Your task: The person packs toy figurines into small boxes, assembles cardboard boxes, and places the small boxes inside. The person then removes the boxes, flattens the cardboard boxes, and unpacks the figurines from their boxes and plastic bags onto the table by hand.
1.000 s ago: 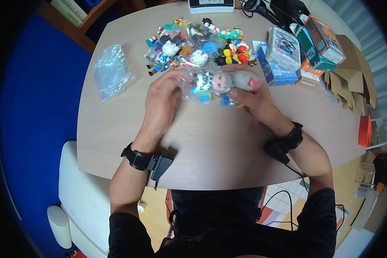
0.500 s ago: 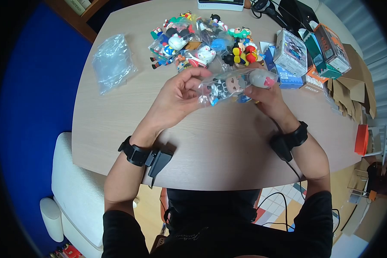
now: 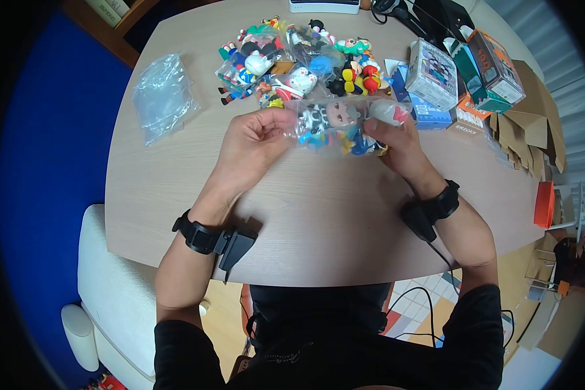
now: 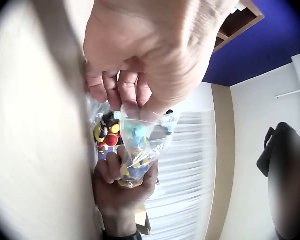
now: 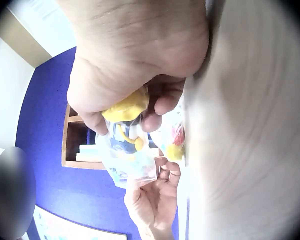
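A clear plastic bag of small figures [image 3: 341,116] is held lengthwise between both hands above the table, in front of a pile. My left hand [image 3: 252,146] pinches its left end between thumb and fingers; the left wrist view shows the bag's edge [image 4: 145,120] at the fingertips. With its thumb on top, my right hand [image 3: 406,146] grips the right end, and in the right wrist view a yellow part [image 5: 126,106] shows between its thumb and fingers. A light figure with a pink patch [image 3: 390,112] lies at the right end.
Behind the bag lies a pile of bagged figures [image 3: 299,58]. An empty clear bag [image 3: 164,97] rests at the left. Several small boxes [image 3: 432,75] and torn cardboard [image 3: 533,123] lie at the right; a red container [image 3: 545,204] is at the right edge.
The left hand has shifted from beside the bag to its left end and now pinches it. The bag first moved right, then slightly back left. The right hand keeps its hold.
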`<action>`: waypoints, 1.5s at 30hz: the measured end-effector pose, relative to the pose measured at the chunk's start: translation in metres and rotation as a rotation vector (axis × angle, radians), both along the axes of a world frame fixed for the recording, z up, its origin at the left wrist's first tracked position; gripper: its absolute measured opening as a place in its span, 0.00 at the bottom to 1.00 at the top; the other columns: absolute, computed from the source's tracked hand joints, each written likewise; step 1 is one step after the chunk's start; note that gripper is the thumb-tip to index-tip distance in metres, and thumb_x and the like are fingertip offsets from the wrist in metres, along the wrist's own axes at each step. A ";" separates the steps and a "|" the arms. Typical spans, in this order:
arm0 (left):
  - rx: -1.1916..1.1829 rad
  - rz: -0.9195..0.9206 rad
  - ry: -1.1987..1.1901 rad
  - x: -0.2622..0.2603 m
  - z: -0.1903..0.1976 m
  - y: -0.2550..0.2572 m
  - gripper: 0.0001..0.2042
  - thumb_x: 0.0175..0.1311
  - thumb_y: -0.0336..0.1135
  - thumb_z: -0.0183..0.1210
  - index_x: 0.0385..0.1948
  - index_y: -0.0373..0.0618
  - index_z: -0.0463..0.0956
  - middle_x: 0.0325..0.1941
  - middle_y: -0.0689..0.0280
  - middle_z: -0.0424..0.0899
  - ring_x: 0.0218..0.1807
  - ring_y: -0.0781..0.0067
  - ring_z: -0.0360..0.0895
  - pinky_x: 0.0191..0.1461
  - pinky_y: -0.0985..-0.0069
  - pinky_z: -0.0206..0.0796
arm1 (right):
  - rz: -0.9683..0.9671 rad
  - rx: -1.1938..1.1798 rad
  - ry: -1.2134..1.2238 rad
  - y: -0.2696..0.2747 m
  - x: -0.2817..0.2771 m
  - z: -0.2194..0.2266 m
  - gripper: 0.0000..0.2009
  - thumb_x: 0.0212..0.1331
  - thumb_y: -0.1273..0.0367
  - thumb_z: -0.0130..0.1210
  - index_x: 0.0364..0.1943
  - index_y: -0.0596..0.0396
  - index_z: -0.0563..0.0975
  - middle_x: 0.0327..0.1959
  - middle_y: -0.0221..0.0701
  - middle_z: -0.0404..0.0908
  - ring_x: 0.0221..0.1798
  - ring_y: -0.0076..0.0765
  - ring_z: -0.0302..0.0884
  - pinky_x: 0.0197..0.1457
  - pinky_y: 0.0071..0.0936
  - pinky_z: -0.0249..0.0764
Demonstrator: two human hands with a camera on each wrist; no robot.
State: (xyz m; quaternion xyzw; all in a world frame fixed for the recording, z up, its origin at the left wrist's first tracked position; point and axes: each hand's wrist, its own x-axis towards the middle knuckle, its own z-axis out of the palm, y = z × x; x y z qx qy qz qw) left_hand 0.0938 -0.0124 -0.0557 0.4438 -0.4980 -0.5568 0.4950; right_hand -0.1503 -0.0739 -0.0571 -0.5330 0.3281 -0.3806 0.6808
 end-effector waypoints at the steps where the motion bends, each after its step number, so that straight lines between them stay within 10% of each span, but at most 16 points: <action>1: -0.011 0.014 0.015 0.001 0.000 0.000 0.10 0.60 0.19 0.59 0.44 0.33 0.78 0.39 0.66 0.84 0.40 0.85 0.79 0.47 0.86 0.70 | -0.001 0.000 0.002 -0.002 -0.002 -0.002 0.22 0.51 0.69 0.60 0.52 0.57 0.72 0.43 0.30 0.78 0.46 0.27 0.75 0.51 0.26 0.72; 7: 0.047 0.021 0.224 0.009 0.008 0.000 0.08 0.61 0.21 0.60 0.41 0.34 0.77 0.39 0.65 0.84 0.41 0.82 0.80 0.49 0.82 0.74 | 0.035 0.091 -0.183 -0.009 -0.007 -0.016 0.26 0.50 0.70 0.56 0.57 0.58 0.68 0.48 0.33 0.76 0.49 0.33 0.77 0.54 0.31 0.73; 10: 0.142 -0.019 0.355 0.012 0.005 -0.003 0.10 0.61 0.20 0.58 0.45 0.35 0.75 0.41 0.64 0.82 0.43 0.80 0.80 0.52 0.79 0.77 | -0.003 0.144 -0.274 -0.007 -0.007 -0.014 0.13 0.49 0.75 0.57 0.42 0.56 0.76 0.38 0.31 0.79 0.44 0.30 0.78 0.50 0.26 0.73; 19: 0.226 -0.072 0.314 -0.006 0.013 -0.001 0.21 0.67 0.26 0.54 0.62 0.38 0.65 0.46 0.66 0.79 0.47 0.80 0.79 0.53 0.80 0.76 | 0.135 0.173 -0.305 -0.007 -0.012 -0.014 0.14 0.51 0.76 0.55 0.45 0.60 0.75 0.41 0.32 0.80 0.47 0.32 0.78 0.53 0.29 0.73; 32: 0.115 0.013 0.311 0.017 0.006 -0.009 0.17 0.69 0.29 0.55 0.58 0.38 0.70 0.45 0.66 0.82 0.46 0.79 0.80 0.51 0.81 0.77 | -0.010 0.221 -0.391 -0.006 -0.003 -0.004 0.20 0.53 0.73 0.51 0.53 0.58 0.72 0.46 0.31 0.78 0.45 0.30 0.78 0.43 0.26 0.73; 45: 0.085 0.762 0.581 0.057 -0.009 -0.033 0.13 0.70 0.28 0.52 0.51 0.34 0.65 0.41 0.56 0.76 0.47 0.64 0.80 0.55 0.73 0.79 | -0.025 0.223 -0.345 -0.011 -0.004 -0.014 0.13 0.56 0.72 0.53 0.46 0.53 0.73 0.38 0.28 0.79 0.37 0.28 0.80 0.30 0.24 0.74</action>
